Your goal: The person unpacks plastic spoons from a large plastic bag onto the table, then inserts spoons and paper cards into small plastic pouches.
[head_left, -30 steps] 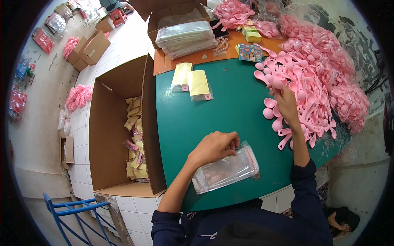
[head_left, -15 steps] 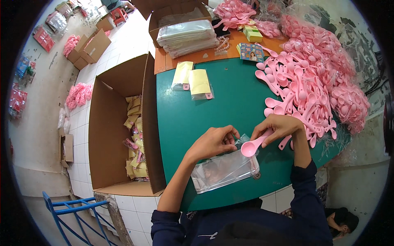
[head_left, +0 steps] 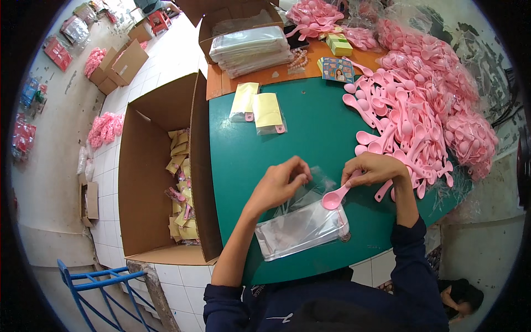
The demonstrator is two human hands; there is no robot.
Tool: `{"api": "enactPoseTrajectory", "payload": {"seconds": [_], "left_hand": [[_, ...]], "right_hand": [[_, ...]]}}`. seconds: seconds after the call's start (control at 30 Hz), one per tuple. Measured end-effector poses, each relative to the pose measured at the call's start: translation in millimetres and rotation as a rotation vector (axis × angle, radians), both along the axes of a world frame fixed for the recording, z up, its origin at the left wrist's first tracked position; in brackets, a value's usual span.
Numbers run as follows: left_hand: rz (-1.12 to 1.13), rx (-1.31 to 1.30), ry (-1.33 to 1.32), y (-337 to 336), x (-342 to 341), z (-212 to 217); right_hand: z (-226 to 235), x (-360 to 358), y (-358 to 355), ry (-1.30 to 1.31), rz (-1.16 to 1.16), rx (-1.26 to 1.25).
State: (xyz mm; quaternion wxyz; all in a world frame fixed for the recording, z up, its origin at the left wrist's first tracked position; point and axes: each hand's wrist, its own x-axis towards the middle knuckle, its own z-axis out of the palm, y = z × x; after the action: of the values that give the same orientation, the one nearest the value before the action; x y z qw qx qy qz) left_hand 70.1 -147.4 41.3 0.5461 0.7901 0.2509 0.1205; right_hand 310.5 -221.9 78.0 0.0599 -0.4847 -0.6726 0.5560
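A pink measuring spoon (head_left: 334, 198) is pinched by the handle in my right hand (head_left: 371, 169), its bowl over the right end of a stack of clear plastic bags (head_left: 298, 235). My left hand (head_left: 283, 182) is closed on the edge of one thin clear plastic bag (head_left: 319, 181), which is raised off the stack beside the spoon. The stack lies flat on the green table top (head_left: 276, 157) near its front edge. Just beyond my right hand spreads a heap of loose pink spoons (head_left: 404, 113).
Two filled packets with yellow cards (head_left: 269, 110) lie farther back. Left of the table stands an open cardboard box (head_left: 157, 166) holding several packets. Bundled bags (head_left: 251, 47), a blue printed card (head_left: 338, 70) and bagged spoons (head_left: 473, 138) sit around the edges. A blue metal frame (head_left: 94, 282) is lower left.
My left hand has lifted up and left, drawing a clear bag up from the stack. The right hand has shifted slightly, with the spoon's bowl now a little lower.
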Motion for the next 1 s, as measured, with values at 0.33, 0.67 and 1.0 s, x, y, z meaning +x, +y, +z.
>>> {"api": "enactPoseTrajectory", "payload": {"seconds": [0.33, 0.67, 1.0], "left_hand": [[0.194, -0.25, -0.116, 6.5, -2.5, 0.6], [0.15, -0.321, -0.146, 10.3, -3.9, -1.4], [0.193, -0.426, -0.445, -1.0, 9.4, -1.4]], "right_hand": [[-1.2, -20.5, 2.6, 0.351, -0.772, 0.533], [-5.1, -42.8, 3.3, 0.305, -0.948, 0.681], [-7.5, -60.7, 2.3, 0.273, -0.804, 0.785]]}}
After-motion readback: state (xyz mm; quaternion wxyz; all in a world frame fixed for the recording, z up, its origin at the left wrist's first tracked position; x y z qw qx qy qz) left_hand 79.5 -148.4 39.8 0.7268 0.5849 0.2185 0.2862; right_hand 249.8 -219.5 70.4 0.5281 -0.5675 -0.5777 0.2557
